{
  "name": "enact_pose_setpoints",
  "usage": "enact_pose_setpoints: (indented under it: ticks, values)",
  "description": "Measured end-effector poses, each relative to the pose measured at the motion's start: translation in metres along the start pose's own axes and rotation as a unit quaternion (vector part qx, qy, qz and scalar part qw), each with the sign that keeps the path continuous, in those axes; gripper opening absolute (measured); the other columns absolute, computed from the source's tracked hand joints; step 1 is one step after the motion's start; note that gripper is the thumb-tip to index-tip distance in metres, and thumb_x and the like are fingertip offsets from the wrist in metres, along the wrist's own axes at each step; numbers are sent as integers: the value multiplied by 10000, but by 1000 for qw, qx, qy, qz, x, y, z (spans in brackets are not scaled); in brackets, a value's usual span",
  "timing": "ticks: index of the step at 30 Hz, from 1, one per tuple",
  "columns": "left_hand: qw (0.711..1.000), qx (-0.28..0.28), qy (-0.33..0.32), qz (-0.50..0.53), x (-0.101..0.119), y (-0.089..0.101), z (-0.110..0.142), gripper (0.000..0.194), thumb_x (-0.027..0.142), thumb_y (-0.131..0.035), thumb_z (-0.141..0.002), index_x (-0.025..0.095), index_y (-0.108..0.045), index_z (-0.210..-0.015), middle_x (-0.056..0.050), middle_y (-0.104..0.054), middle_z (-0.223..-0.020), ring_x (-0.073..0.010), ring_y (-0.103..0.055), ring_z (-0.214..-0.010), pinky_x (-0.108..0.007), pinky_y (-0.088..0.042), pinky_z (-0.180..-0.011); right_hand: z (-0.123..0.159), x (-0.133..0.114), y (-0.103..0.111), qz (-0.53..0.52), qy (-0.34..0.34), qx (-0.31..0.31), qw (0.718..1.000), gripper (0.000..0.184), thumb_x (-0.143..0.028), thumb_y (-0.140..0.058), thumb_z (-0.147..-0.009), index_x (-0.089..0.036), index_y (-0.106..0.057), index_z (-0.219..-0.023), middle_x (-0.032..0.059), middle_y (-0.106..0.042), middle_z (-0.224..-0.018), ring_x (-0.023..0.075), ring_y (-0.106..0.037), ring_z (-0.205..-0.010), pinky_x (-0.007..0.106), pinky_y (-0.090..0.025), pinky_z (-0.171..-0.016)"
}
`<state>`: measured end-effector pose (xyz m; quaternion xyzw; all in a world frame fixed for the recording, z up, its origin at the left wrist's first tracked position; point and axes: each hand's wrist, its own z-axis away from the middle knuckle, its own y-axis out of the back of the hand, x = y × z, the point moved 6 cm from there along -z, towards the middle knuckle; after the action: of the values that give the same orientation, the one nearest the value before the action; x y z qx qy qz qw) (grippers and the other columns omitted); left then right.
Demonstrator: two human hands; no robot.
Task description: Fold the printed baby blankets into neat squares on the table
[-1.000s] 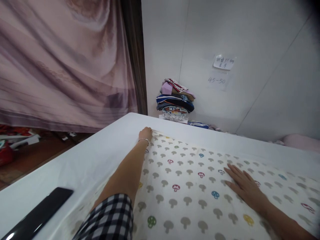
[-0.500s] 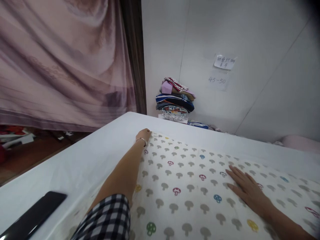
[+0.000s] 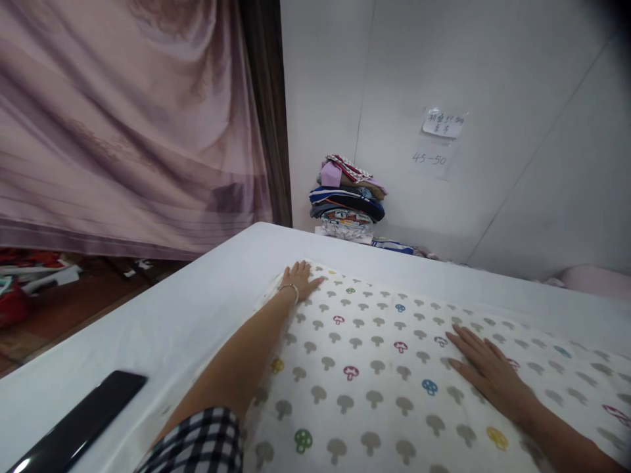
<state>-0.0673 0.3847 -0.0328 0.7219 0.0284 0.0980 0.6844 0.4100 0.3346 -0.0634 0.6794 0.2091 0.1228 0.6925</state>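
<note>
A white cloth (image 3: 365, 355) printed with grey and coloured mushrooms lies spread over the white table (image 3: 207, 282). My left hand (image 3: 300, 281), with a bracelet at the wrist, rests flat near the cloth's far left corner, its fingers apart. Farther right, my right hand (image 3: 486, 368) lies palm down on the cloth with fingers stretched out. Neither hand grips anything. My left forearm hides part of the cloth's left edge.
A shiny black flat object (image 3: 79, 424) lies on the table at the lower left. Folded fabrics (image 3: 348, 194) are stacked by the wall beyond the table. A pink curtain (image 3: 123, 131) hangs at the left, and handwritten paper signs (image 3: 442, 123) are on the wall.
My left hand has opened from a closed grip at the cloth's corner and now lies flat, slightly to the right. My right hand stays in place.
</note>
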Motion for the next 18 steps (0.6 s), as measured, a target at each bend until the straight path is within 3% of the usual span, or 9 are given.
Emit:
enact_pose_setpoints:
  ticks: [5,11,14,18]
  values:
    - [998,-60,29,19,-8,2,-13,807,702,-172,-785,197,-256,-1410,-75,-157,-1497,-271,-111,-1370,-492,-117,-1084,-1,-4,3,-4,-4,-1,1000,631,-651,-299,-831,-338,-321,-1378,-25,-191,-1475,246,-166,-1352,504,-149,-1096]
    - [1000,-18,1,2,-2,8,8,795,673,-179,-806,171,-221,-1421,-79,-131,-1500,-263,-68,-1377,-510,-81,-1083,-2,-11,8,2,-9,-12,1000,626,-637,-250,-853,-328,-279,-1397,-31,-141,-1488,223,-117,-1365,479,-110,-1106]
    - [999,-51,-3,-5,-5,-1,15,819,683,-184,-794,161,-214,-1425,-68,-109,-1504,-274,-73,-1375,-510,-99,-1084,-3,-12,9,6,-7,-15,1000,623,-634,-227,-860,-331,-260,-1403,-33,-125,-1492,215,-105,-1368,467,-105,-1106]
    - [996,-90,11,-8,-6,4,11,796,663,-207,-802,167,-216,-1424,-79,-100,-1504,-273,-76,-1375,-516,-126,-1074,-4,-13,9,6,-12,-14,1000,646,-647,-203,-854,-311,-276,-1401,-13,-141,-1492,206,-106,-1368,455,-92,-1106]
